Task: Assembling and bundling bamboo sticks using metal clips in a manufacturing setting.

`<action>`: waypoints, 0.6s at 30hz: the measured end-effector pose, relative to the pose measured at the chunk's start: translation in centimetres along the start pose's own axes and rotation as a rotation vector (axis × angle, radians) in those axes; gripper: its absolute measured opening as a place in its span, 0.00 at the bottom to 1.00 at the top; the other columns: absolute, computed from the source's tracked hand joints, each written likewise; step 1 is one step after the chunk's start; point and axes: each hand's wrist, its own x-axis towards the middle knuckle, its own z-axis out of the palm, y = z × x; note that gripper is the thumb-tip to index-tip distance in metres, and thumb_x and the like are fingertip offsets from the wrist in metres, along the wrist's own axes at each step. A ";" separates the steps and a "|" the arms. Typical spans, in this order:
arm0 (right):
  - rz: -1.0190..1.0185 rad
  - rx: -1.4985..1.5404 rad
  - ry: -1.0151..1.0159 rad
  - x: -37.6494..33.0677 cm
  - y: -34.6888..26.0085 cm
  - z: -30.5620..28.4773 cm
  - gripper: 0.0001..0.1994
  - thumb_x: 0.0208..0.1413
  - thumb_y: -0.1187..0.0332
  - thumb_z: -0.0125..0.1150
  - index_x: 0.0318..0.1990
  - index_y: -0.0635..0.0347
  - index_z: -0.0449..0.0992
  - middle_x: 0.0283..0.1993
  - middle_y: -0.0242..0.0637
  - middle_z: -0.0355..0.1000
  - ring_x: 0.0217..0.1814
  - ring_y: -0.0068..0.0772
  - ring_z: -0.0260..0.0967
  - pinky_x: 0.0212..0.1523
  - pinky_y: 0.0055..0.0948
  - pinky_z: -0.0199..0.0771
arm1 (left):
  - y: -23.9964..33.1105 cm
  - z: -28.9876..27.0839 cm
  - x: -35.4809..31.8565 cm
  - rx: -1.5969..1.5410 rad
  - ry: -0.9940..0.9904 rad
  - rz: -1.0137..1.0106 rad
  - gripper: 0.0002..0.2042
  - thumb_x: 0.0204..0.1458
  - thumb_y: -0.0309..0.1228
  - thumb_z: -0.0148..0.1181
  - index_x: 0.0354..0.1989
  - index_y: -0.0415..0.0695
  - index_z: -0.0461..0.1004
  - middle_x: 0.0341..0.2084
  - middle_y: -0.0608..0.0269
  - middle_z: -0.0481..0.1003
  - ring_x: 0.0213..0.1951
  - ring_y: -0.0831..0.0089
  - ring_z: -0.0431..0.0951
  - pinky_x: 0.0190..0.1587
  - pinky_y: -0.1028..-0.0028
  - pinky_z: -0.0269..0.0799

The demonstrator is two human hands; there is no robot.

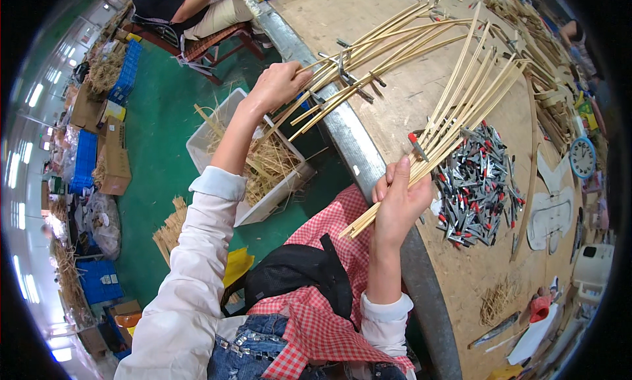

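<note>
My right hand is closed around a fan of thin pale bamboo strips, whose short ends stick out over my lap. A red-tipped spring clamp sits across these strips just beyond my thumb. Farther left, my left hand is closed on the near end of a strip from a second bundle of bamboo strips. Several dark clamps grip this bundle, which lies over the table's metal edge. Beside my right hand, a large pile of spring clamps with red and black tips rests on the table.
A white bin of straw-like scraps stands on the green floor, below my left arm. The metal table edge runs between me and the wooden tabletop. A blue round clock and cut templates are at right. Another person sits far left.
</note>
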 end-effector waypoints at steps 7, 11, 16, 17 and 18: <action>-0.002 -0.024 -0.009 0.1 -0.5 0.4 0.06 0.63 0.71 0.47 0.37 0.63 0.60 0.24 0.33 0.60 0.14 0.15 0.51 0.12 0.17 0.51 | -1.3 -1.0 -0.1 -0.092 0.019 0.098 0.15 0.52 0.39 0.57 0.33 0.35 0.74 0.21 0.46 0.72 0.26 0.57 0.74 0.31 0.66 0.68; -0.012 0.041 -0.022 0.4 -0.3 0.0 0.08 0.61 0.70 0.53 0.37 0.63 0.61 0.23 0.32 0.60 0.14 0.17 0.54 0.12 0.17 0.55 | 1.5 -2.1 -2.0 -0.196 0.190 0.119 0.14 0.58 0.36 0.51 0.36 0.34 0.73 0.17 0.61 0.64 0.22 0.78 0.63 0.25 0.74 0.60; -0.007 0.089 -0.075 -0.2 1.5 0.7 0.13 0.53 0.74 0.62 0.40 0.63 0.62 0.31 0.37 0.70 0.18 0.17 0.61 0.15 0.16 0.62 | 8.1 0.3 -9.6 -0.417 0.149 0.165 0.15 0.59 0.25 0.44 0.54 0.43 0.66 0.20 0.65 0.64 0.22 0.78 0.64 0.24 0.76 0.62; -0.005 0.082 -0.071 -0.2 1.7 0.5 0.13 0.53 0.74 0.62 0.40 0.63 0.62 0.31 0.37 0.70 0.18 0.17 0.61 0.15 0.16 0.62 | 10.0 0.7 -11.2 -0.415 0.143 0.199 0.19 0.57 0.21 0.44 0.58 0.43 0.63 0.26 0.57 0.69 0.27 0.67 0.71 0.33 0.70 0.68; -0.033 0.071 -0.086 -0.4 1.7 1.0 0.15 0.52 0.74 0.63 0.42 0.63 0.62 0.33 0.39 0.71 0.21 0.17 0.63 0.18 0.15 0.63 | 10.7 1.7 -12.1 -0.421 0.224 0.351 0.22 0.54 0.19 0.44 0.59 0.41 0.61 0.33 0.49 0.71 0.37 0.55 0.73 0.43 0.64 0.68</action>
